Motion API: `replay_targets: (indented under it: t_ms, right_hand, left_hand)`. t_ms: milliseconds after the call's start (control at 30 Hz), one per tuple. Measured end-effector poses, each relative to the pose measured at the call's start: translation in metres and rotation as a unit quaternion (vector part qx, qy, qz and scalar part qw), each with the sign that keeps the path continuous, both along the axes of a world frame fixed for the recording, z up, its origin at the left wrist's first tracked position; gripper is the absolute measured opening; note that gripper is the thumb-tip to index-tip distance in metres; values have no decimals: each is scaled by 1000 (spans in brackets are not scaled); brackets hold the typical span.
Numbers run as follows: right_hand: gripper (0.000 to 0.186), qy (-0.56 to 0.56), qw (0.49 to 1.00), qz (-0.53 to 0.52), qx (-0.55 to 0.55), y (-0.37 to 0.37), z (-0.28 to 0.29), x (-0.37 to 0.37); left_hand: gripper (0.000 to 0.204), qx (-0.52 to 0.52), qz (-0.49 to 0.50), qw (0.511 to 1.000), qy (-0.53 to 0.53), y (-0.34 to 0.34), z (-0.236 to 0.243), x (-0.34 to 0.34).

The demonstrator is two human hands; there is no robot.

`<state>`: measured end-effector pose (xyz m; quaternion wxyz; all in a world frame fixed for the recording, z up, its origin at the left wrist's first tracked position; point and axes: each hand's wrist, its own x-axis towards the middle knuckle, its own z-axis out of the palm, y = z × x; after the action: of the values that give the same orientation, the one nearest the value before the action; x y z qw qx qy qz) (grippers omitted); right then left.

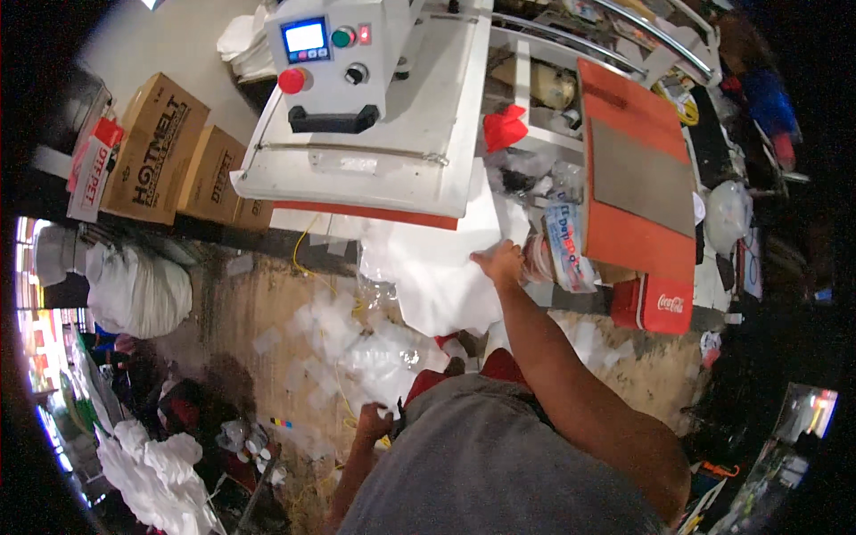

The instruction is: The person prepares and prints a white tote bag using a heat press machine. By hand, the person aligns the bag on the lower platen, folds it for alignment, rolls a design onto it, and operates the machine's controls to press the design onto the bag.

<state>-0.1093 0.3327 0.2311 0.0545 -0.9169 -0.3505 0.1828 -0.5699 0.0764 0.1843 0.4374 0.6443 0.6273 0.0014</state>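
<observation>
A white cloth [446,267] hangs from under the upper plate of a heat press [357,165] down past the table edge. My right hand [501,264] is at the cloth's right side, fingers closed on its edge. Low beside my body, my left hand [373,421] is curled shut; a small white bit shows at its fingers, too little to name. The press's control box [330,67] carries a lit screen, a red knob, a green button and a black handle.
An orange-red press pad [637,160] lies right, above a red box [653,303]. Cardboard boxes [156,147] stand left, near a stuffed white sack [138,290]. Clear plastic sheets [383,352] and a yellow cord [308,263] litter the floor. White cloths [156,477] are heaped lower left.
</observation>
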Motion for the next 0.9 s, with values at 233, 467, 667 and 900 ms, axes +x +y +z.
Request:
replay_targets:
  t_ms: [233,467,667,900]
  right_hand:
    - [46,81,990,-59,103,3,-36,29]
    - [35,252,961,-9,111,-1,39,46]
    - [49,507,818,-93,257,-75,175,72]
    - [56,252,922,70,285,-141,279,118]
  left_hand:
    - [26,-77,-162,979,96,-50,-76,-97]
    - [36,59,108,991,-47,132,-16,10]
    - [79,-215,241,875,-361,218,110,186]
    - [68,151,97,897,-405,222,297,276]
